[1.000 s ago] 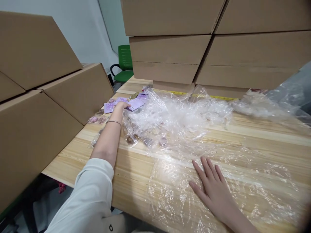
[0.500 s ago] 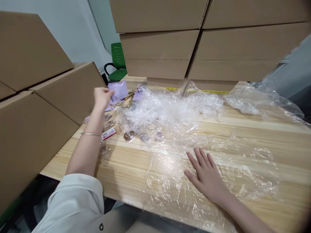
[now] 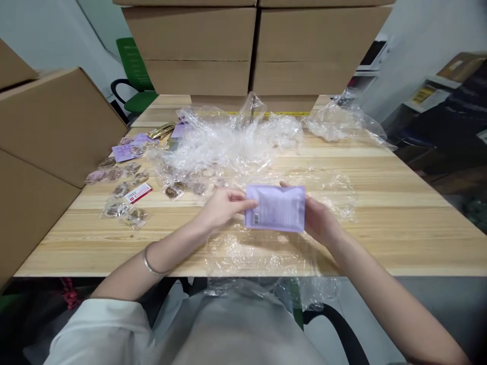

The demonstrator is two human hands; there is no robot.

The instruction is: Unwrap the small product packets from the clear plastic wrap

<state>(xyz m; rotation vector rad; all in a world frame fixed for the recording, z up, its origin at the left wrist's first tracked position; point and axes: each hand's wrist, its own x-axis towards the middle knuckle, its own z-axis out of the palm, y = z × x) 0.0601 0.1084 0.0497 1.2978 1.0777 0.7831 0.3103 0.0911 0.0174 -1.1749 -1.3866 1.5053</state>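
My left grip (image 3: 225, 208) pinches the purple packet (image 3: 279, 209) by its left edge, thumb in front; my right grip (image 3: 321, 220) sits at the right edge, fingers mostly hidden behind, so I cannot tell whether it closes. Packet is up over the near middle of the worktop (image 3: 411, 230), barcode facing me, clear film (image 3: 236, 248) beneath. To the left, a red-and-white label (image 3: 138, 193) lies among small bags (image 3: 136, 217).

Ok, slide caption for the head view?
Left hand pinches a lilac packet, right hand at its other end, above clear plastic on a table.
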